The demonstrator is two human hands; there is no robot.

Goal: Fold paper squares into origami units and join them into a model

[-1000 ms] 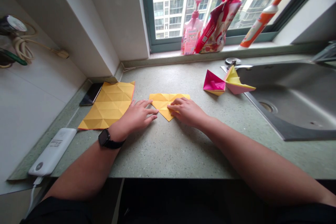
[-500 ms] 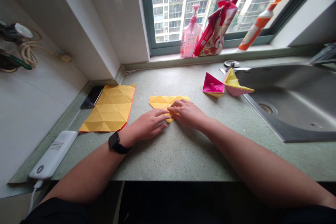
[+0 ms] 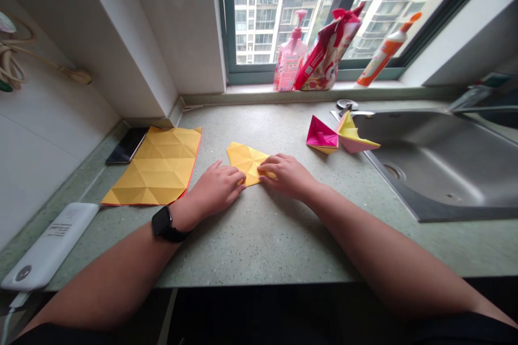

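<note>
A yellow folded sheet of origami paper (image 3: 244,157) lies on the speckled counter between my hands, with crease lines across it. My left hand (image 3: 220,186) pinches its lower left edge, thumb and fingertips close together. On the right side, my right hand (image 3: 287,175) has its fingers closed over the paper's corner, which is partly hidden under them. Left of my hands rests a stack of creased yellow sheets (image 3: 156,164) with red edges showing beneath. Two folded paper pieces, one magenta (image 3: 321,135) and one yellow and pink (image 3: 356,137), stand to the right.
A black phone (image 3: 126,145) lies partly beside the stack, and a white power bank (image 3: 50,245) with a cable is near the left edge. The steel sink (image 3: 421,215) is at right. A pump bottle (image 3: 290,62), a red bag (image 3: 329,54) and an orange-white bottle (image 3: 382,56) line the windowsill.
The yellow folded paper has turned on the counter, its straight top edge now slanting down to the right. My left hand has moved to its lower left edge. The camera view has shifted slightly.
</note>
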